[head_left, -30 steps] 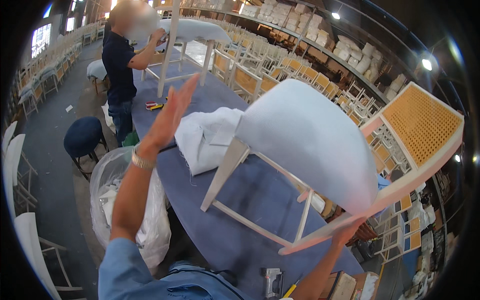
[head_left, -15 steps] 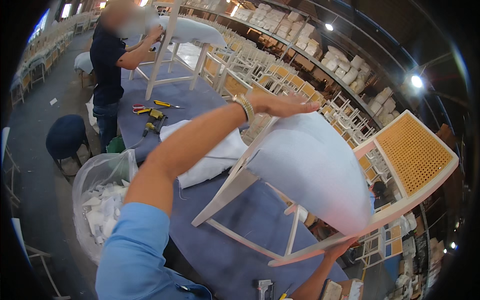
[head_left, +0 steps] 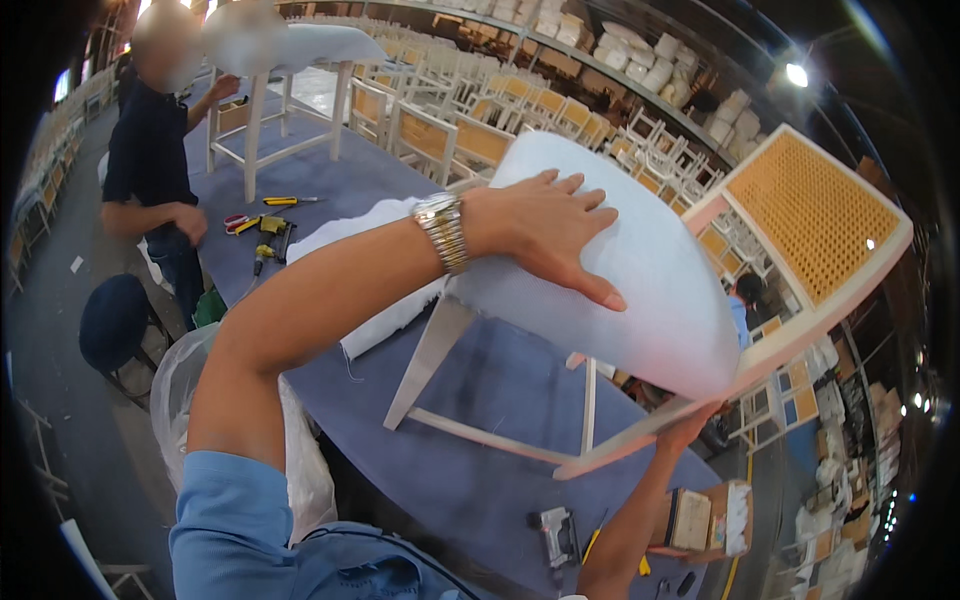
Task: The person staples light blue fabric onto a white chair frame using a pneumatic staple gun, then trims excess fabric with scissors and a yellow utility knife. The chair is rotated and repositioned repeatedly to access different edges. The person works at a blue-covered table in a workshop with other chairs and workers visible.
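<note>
A pale wooden chair (head_left: 760, 372) stands tilted on the table in front of me. Its padded seat (head_left: 665, 290) is covered in light blue-grey fabric, and its back has a woven cane panel (head_left: 822, 220). My left hand (head_left: 550, 235), with a metal watch at the wrist, lies flat on the seat, fingers spread. Low on the right, my right hand (head_left: 688, 428) grips the chair's frame near where the seat meets the back post; its fingers are partly hidden behind the wood. White fabric (head_left: 375, 318) lies on the table beyond my left forearm.
The table has a blue cover (head_left: 480, 375). A yellow-black power tool (head_left: 268, 240), scissors (head_left: 238, 224) and a utility knife (head_left: 290, 201) lie at the far left. A staple gun (head_left: 556, 538) and boxes (head_left: 705, 520) are near. A co-worker (head_left: 150, 150) stands by another chair (head_left: 252, 140).
My left hand has come from the seat's far edge onto its top, fingers now spread. My right hand keeps its hold on the frame. The co-worker has lowered an arm.
</note>
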{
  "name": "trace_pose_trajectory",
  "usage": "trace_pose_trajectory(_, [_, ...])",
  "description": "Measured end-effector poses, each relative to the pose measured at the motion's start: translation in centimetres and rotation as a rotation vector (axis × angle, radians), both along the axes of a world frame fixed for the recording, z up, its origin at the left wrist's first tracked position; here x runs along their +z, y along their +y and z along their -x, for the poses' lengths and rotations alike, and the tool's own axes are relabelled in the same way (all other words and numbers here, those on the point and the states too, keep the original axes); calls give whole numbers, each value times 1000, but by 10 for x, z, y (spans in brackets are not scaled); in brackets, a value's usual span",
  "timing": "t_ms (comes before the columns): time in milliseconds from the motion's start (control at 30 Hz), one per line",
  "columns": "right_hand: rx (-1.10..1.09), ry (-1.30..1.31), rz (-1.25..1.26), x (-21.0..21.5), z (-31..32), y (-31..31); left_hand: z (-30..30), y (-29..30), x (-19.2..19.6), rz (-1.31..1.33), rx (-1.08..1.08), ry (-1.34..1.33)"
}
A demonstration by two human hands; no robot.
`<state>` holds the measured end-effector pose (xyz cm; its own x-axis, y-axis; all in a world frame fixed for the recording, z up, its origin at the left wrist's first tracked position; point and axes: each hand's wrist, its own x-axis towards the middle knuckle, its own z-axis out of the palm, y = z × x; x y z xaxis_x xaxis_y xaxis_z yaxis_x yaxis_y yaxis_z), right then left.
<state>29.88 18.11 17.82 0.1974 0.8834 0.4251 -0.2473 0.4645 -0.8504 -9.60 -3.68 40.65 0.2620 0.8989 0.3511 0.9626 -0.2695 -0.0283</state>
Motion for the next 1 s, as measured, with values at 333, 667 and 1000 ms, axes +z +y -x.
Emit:
trace_pose_trajectory(333, [82,-26,-62,-17,-20,13,-38,-43,-50,-417,97,341])
trace_pose_trajectory(667, [-55,-92,-116,-16,-9,10,-129,24,-53,-587,-104,226])
trace_pose_trajectory(1000, [-122,-180,12,-13,-25,10,-10,-109,61,-532,-348,-204])
